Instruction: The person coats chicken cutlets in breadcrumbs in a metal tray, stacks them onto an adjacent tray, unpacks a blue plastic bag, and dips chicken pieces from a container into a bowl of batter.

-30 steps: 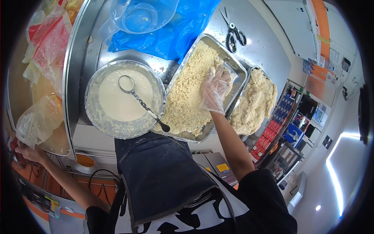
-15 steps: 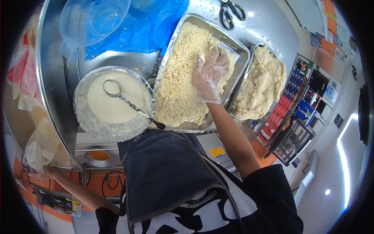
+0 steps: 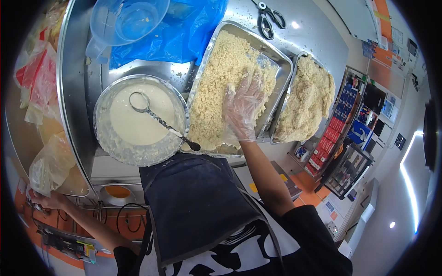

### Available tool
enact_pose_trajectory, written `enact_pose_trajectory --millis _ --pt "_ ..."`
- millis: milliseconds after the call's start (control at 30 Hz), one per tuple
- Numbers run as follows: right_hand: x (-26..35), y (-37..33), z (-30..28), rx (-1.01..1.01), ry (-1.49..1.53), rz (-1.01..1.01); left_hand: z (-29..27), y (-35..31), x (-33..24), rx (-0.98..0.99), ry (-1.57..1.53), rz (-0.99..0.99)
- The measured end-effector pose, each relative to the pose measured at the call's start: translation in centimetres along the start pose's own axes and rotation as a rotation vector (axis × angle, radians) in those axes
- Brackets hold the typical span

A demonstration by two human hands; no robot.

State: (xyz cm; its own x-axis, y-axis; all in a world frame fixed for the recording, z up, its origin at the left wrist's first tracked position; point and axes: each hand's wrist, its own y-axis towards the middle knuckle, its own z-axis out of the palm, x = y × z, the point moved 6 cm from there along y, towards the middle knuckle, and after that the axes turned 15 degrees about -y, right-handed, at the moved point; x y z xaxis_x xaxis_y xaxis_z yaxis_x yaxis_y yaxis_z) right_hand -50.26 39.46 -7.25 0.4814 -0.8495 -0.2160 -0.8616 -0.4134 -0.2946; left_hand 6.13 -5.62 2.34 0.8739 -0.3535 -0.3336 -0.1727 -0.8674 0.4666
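Note:
My right hand (image 3: pixel 245 103), in a clear plastic glove, lies open on a bed of pale crumbs (image 3: pixel 221 76) in a metal tray (image 3: pixel 286 69). Its fingers stretch toward the far side, their tips partly hidden by crumbs. Left of the tray stands a metal bowl (image 3: pixel 100 133) of white batter (image 3: pixel 122 115), with a dark-handled ladle (image 3: pixel 166 125) resting across it. Far to the lower left, my left hand (image 3: pixel 49 200) is beside a translucent plastic bag (image 3: pixel 53 168). Its fingers are small and unclear at the rim of the picture.
A second tray (image 3: pixel 278 124) heaped with crumb-coated pieces (image 3: pixel 306 99) stands at the right. Scissors (image 3: pixel 267 23) lie behind the trays. A clear plastic jug (image 3: pixel 99 27) sits on a blue plastic bag (image 3: pixel 184 34) at the back left. A metal wall (image 3: pixel 76 92) borders the left side.
My right hand has moved back toward me over the crumbs, with its fingers stretched forward. The view has shifted slightly. My left hand stays near the plastic bag.

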Motion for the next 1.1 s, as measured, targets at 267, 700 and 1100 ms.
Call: enact_pose_trajectory --millis 267,700,1100 --pt "0.2 -0.2 0.6 -0.061 -0.002 -0.028 -2.0 -0.2 3.5 -0.011 -0.197 -0.154" --pt "0.3 -1.2 -1.1 -0.088 0.201 -0.042 0.3 -0.3 2.7 -0.059 -0.266 -0.096" --pt "1.5 -2.6 0.8 -0.078 0.006 -0.030 0.0 -0.6 -7.0 -0.111 -0.340 -0.193"
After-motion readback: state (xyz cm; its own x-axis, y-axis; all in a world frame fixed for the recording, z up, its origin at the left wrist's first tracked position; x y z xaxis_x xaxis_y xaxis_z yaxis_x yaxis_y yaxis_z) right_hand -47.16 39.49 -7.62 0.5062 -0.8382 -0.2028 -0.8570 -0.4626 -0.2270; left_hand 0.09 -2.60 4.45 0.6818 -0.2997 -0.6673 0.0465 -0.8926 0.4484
